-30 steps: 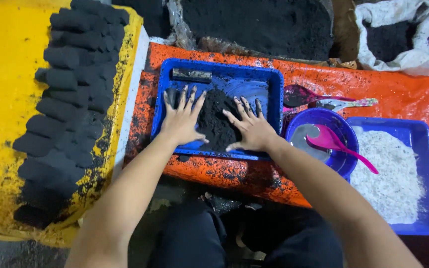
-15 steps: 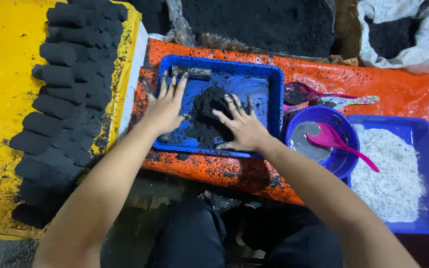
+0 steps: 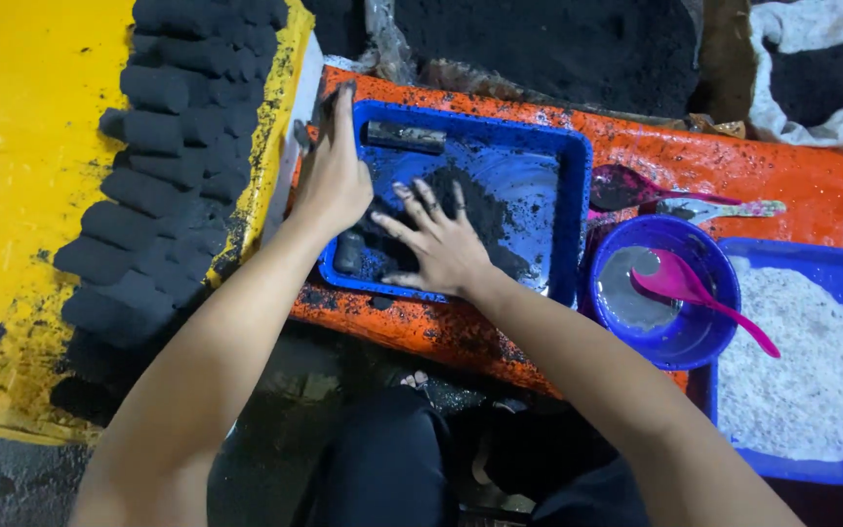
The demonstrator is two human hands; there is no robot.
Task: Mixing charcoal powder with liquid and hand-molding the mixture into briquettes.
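A blue plastic tray point(image 3: 570, 185) lies on an orange tarp point(image 3: 812, 185) and holds a pile of black powder point(image 3: 485, 210). My right hand point(image 3: 436, 242) presses flat on that pile with its fingers spread. My left hand point(image 3: 334, 176) stretches along the tray's left rim towards its far corner, fingers straight and blackened, with nothing visible in it. A short metal tube point(image 3: 402, 137) lies at the tray's far edge. Just left of my right hand, a small dark cylinder point(image 3: 348, 252) stands near the front left corner.
Rows of black pressed briquettes point(image 3: 168, 146) lie on a yellow sheet point(image 3: 12, 195) at left. To the right are a purple bowl point(image 3: 656, 337) with a pink spoon point(image 3: 695, 293), two more spoons point(image 3: 636, 185), and a blue tray of white powder point(image 3: 792, 371). Black powder heap point(image 3: 539, 39) and white sack point(image 3: 831, 117) behind.
Both hands lay spread on the powder pile. My left hand has slid left and away to the tray's far left corner, and my right hand has moved left across the pile.
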